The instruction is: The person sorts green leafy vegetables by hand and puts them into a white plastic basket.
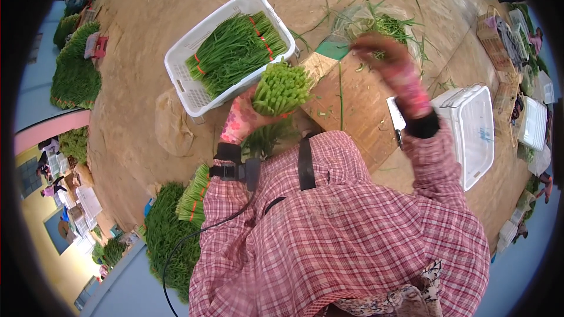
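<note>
My left hand (242, 118), in a pink floral glove, is wrapped round a bundle of green chives (282, 89), its pale cut ends facing up. An orange band shows low on the bundle, and its leaves hang down by my lap. My right hand (385, 58), gloved too, is raised over the far end of a brown board (364, 111). Motion smears its fingers, so whether it holds anything is unclear. A knife (396, 116) with a dark handle lies at the board's right edge. One long loose stem (341, 96) lies across the board.
Ahead to the left, a white basket (179, 85) holds banded chive bundles. Trimmings lie on a clear plastic sheet (411, 32) beyond the board. White crates (482, 141) stand at right. More chives (170, 240) are piled at my left, beside a crumpled bag (173, 123).
</note>
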Available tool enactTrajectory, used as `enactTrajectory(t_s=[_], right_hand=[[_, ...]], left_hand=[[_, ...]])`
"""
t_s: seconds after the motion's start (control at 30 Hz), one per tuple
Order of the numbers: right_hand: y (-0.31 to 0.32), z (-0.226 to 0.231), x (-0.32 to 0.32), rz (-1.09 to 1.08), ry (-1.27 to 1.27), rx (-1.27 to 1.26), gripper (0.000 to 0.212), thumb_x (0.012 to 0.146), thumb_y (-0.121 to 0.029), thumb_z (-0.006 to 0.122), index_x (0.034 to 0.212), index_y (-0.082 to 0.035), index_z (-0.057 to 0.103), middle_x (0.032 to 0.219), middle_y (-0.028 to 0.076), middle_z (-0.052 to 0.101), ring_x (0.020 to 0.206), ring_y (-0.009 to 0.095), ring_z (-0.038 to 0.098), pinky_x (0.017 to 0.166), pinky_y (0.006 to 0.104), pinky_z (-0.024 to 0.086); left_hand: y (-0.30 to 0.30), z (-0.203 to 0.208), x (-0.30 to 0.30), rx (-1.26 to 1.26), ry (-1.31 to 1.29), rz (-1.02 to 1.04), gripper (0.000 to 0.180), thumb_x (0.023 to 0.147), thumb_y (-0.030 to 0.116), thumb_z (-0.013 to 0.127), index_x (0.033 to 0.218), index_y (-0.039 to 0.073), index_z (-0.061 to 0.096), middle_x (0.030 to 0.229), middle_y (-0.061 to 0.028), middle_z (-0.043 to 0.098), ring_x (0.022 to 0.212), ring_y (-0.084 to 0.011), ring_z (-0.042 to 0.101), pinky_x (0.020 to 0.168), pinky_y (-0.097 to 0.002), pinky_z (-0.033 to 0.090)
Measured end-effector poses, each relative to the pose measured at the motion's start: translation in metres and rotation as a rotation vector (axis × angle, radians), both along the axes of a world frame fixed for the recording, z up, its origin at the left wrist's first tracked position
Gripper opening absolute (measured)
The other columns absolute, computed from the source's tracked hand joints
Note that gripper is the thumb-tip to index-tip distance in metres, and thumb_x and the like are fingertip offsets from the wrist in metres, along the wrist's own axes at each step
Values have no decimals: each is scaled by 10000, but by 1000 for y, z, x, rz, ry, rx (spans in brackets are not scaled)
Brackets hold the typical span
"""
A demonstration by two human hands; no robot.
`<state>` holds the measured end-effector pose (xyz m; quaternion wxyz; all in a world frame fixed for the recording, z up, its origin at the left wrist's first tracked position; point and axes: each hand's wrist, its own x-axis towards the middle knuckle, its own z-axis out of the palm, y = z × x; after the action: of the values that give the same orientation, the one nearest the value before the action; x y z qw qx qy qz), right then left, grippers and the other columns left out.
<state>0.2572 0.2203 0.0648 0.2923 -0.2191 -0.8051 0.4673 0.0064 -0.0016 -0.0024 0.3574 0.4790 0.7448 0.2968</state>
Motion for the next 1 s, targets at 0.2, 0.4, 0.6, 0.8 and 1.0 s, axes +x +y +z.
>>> enactTrajectory(t_s=[0.2,0.4,0.6,0.8,1.0], right_hand=[[-46,5,-85,247,-92,107,142,807,-120,665,915,-36,701,874,129,666,839,295,635,775,402,507],[-46,15,-92,261,-266,143,191,767,-148,688,921,-38,714,811,148,671,774,320,647,729,400,517],[-35,19,-94,315,-392,-218,187,751,-162,692,885,-36,726,763,162,685,697,326,659,659,400,521],[-45,7,-98,239,-523,101,225,724,-261,655,780,-51,716,698,160,655,657,331,644,632,408,510],[-52,-10,-101,89,-395,-53,187,704,-214,671,786,-51,710,693,145,662,615,288,646,600,368,523]], left_hand=[[14,24,15,118,-99,-53,796,601,255,891,1292,50,552,1137,-107,662,1038,-172,624,906,-319,494],[5,-8,3,51,195,-62,942,609,400,844,1404,97,439,1125,-194,637,1030,-302,631,883,-382,508],[14,25,12,-76,258,-72,878,612,308,867,1349,39,475,1206,-158,606,1083,-289,594,935,-379,471],[13,7,7,37,207,-69,837,612,267,855,1339,68,490,1186,-154,615,1044,-327,601,917,-406,475],[15,7,7,193,380,-88,815,618,227,844,1335,63,492,1183,-159,617,1065,-313,594,922,-398,476]])
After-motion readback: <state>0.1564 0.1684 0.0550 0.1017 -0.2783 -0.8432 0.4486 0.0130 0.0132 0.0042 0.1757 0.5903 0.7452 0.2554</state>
